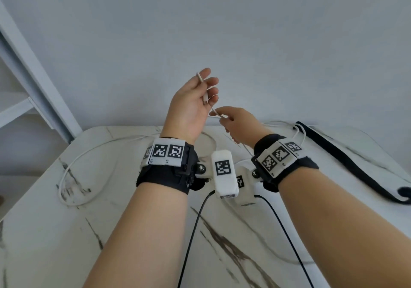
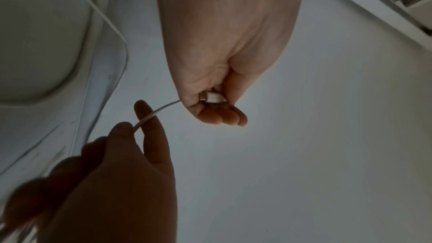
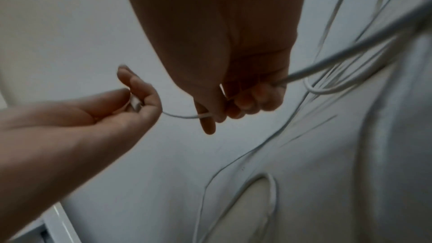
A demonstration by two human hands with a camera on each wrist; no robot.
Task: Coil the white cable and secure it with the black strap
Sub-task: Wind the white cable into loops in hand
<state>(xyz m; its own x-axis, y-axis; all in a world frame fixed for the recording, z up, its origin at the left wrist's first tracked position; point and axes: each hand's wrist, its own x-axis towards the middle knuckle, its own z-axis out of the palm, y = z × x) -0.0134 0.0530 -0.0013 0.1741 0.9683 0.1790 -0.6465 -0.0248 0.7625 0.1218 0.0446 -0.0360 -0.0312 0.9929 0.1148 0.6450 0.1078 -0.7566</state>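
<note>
My left hand (image 1: 205, 91) is raised above the table, palm toward me. It pinches the white cable's connector (image 2: 212, 98) between thumb and fingers. The white cable (image 1: 214, 110) runs a short way down to my right hand (image 1: 219, 116), which pinches it between thumb and forefinger (image 2: 149, 115). In the right wrist view the cable (image 3: 327, 62) passes on through my curled right fingers (image 3: 252, 99) and trails to loose loops on the table. The black strap (image 1: 347, 162) lies flat at the table's right side, apart from both hands.
The marble table (image 1: 44, 232) carries a wide loop of the white cable at its left. Two black wires (image 1: 193, 232) from the wrist cameras hang over the near side. A white frame (image 1: 33, 76) stands at the left by the plain wall.
</note>
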